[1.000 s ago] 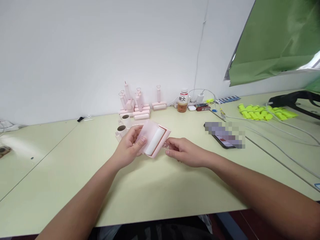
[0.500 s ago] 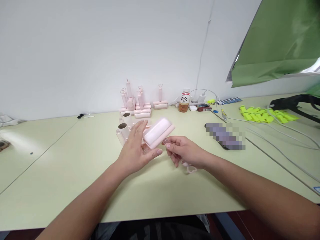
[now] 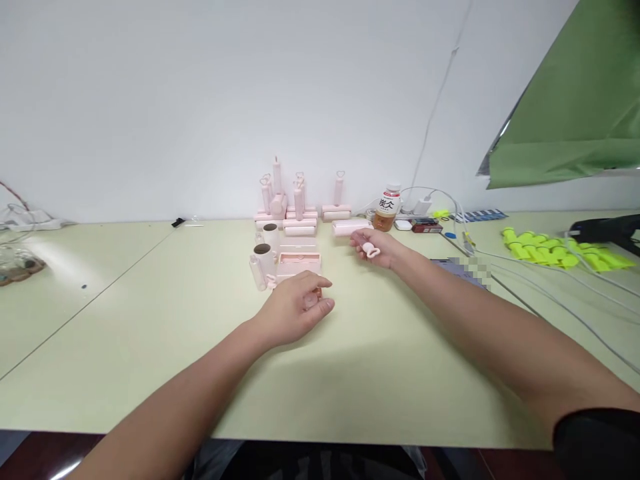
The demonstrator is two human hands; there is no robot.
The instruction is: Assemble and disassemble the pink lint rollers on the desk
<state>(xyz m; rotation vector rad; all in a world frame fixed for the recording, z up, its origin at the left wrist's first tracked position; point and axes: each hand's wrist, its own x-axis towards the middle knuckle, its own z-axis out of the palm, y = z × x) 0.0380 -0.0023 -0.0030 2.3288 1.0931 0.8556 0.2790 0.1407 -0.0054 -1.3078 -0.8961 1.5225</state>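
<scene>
My right hand (image 3: 376,249) is closed around the handle of a pale pink lint roller (image 3: 351,228). Its roller head lies level at the back of the table, left of the bottle, and a loop at the handle's end sticks out from my fingers. My left hand (image 3: 287,312) hovers above the table with thumb and fingers curled around a small clear pinkish piece (image 3: 311,300), mostly hidden by the fingers. Just beyond that hand is an open pink case (image 3: 300,267). Left of it two cardboard-cored rolls (image 3: 264,257) stand upright beside small pink parts.
Several assembled lint rollers (image 3: 300,227) stand handle-up along the wall. A labelled drink bottle (image 3: 388,207) and white cables are to their right. A partly blurred phone (image 3: 457,270), yellow pieces (image 3: 560,248) and a black tool (image 3: 607,230) lie farther right.
My right hand has carried the lint roller forward and to the right, away from my left hand, to the back of the table. The left hand stays near the front, its fingers more curled.
</scene>
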